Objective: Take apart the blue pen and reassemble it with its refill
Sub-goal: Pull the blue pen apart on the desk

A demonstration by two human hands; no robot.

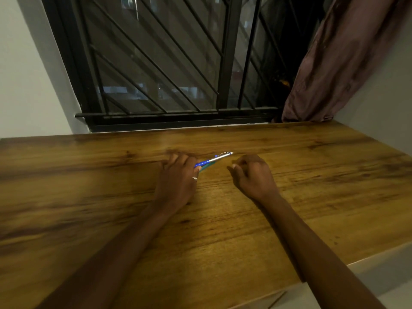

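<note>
Pen (pixel 214 159): whole, above the table (pixel 312 175), silver end angled right for easy reach.
Left hand (pixel 178 175): wrapped around blue end, steadying.
Right hand (pixel 252 175): loosely curled, empty, just beside.

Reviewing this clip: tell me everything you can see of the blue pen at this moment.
The blue pen looks whole, not yet taken apart. It has a blue lower barrel, a shiny silver upper half with a clip and a push button at the far end. It lies tilted, button end pointing away and to the right, above the wooden table. The left hand grips its blue end, hiding the tip. Something teal shows just below it, unclear what. The right hand is close by, not touching.
</note>
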